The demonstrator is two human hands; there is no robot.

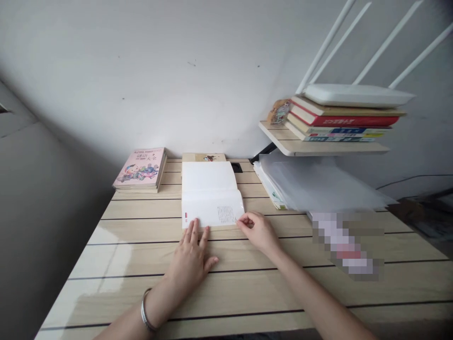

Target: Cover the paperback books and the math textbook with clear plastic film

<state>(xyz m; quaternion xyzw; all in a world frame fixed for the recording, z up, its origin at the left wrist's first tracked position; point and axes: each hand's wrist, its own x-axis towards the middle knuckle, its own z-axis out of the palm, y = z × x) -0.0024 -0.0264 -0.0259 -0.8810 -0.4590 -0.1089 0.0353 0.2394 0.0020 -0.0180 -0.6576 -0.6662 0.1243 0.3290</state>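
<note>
An open book (209, 177) lies on the wood-look table, its two white pages showing one above the other. A small block of print and a red mark are near its lower edge. My left hand (188, 259) rests flat with fingers spread, its fingertips on the lower left edge of the book. With thumb and fingers pinched together, my right hand (259, 231) holds the lower right corner of the page. Whether one sheet or several are in that pinch is hidden. Behind the open book, another book (203, 157) with a tan cover partly shows.
A stack of books with a pink cover (143, 167) sits at the back left. At the right, a small raised shelf (283, 141) bears several stacked books (339, 120) and a white box (357, 94). Papers in a translucent sleeve (311, 182) lie beneath it.
</note>
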